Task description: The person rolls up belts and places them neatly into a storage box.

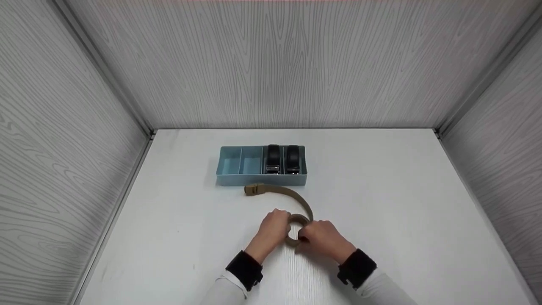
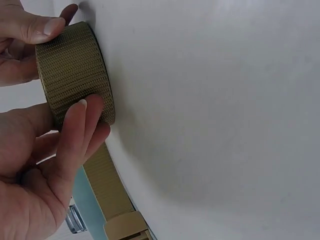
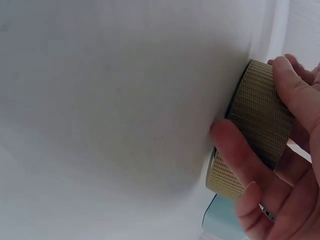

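A brown woven webbing belt (image 1: pixel 292 194) stands on edge on the table, partly rolled into a ring-shaped coil (image 2: pixel 72 65). Its free end curves away to a tan buckle (image 1: pixel 254 189). My left hand (image 1: pixel 273 228) pinches the coil's left side between thumb and fingers. On the opposite side, my right hand (image 1: pixel 325 238) grips the coil with its thumb and curled fingers, close to where the loose strap leaves it. The right wrist view shows the woven outer face of the coil (image 3: pixel 260 110) beside the fingers; part of it is hidden behind them.
Behind the belt stands a light blue divided box (image 1: pixel 261 180). Two rounded black items with shiny metal fronts, one at left (image 1: pixel 273 156) and one at right (image 1: pixel 293 157), sit in its right-hand compartments. Grey wood-grain panels (image 1: pixel 271 63) enclose the white table (image 1: pixel 402 203) at back and sides.
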`<action>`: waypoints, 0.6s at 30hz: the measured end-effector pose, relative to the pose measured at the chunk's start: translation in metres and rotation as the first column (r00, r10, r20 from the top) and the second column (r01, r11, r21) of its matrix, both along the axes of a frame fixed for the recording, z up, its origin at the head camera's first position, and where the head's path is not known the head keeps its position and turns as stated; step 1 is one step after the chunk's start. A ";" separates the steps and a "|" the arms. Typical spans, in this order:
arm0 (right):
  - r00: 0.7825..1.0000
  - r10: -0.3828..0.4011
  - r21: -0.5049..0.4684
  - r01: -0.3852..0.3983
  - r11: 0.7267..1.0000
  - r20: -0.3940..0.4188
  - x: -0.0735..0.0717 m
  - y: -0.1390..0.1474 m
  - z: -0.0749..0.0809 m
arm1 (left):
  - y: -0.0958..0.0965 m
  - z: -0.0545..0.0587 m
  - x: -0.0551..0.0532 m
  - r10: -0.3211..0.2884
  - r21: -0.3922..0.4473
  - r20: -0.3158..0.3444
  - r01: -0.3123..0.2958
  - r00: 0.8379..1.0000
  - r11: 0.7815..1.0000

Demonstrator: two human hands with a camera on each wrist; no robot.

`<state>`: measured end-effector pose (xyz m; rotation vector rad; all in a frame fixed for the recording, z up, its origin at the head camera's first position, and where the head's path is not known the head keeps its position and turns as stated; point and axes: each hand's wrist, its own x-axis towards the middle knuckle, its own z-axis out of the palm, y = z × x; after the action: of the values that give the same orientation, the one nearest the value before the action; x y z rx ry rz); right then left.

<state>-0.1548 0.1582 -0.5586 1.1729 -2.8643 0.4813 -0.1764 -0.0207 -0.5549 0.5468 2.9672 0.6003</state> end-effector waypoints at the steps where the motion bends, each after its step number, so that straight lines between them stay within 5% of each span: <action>1: 0.999 0.010 -0.007 -0.010 1.000 0.035 -0.001 0.001 0.001 | -0.001 0.000 -0.001 -0.017 -0.008 -0.005 0.017 1.000 1.000; 5: 0.992 0.052 -0.032 -0.049 0.998 0.111 -0.003 0.007 0.002 | -0.003 -0.002 -0.003 -0.074 -0.078 -0.039 0.070 0.997 0.994; 8: 0.995 0.066 -0.039 -0.063 0.997 0.075 -0.004 0.008 0.003 | -0.003 -0.004 -0.003 -0.100 -0.111 -0.054 0.093 0.994 0.989; 13: 0.999 0.036 -0.019 -0.036 0.999 -0.016 -0.002 0.002 0.002 | -0.002 -0.007 0.000 -0.044 -0.069 -0.054 0.041 0.998 0.997; 18: 0.998 0.029 -0.009 -0.029 1.000 -0.055 -0.001 -0.002 -0.001 | -0.001 -0.003 0.002 0.010 -0.023 0.020 -0.010 1.000 1.000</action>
<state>-0.1561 0.1564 -0.5595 1.2078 -2.7991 0.4564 -0.1741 -0.0219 -0.5582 0.5215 2.9554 0.5687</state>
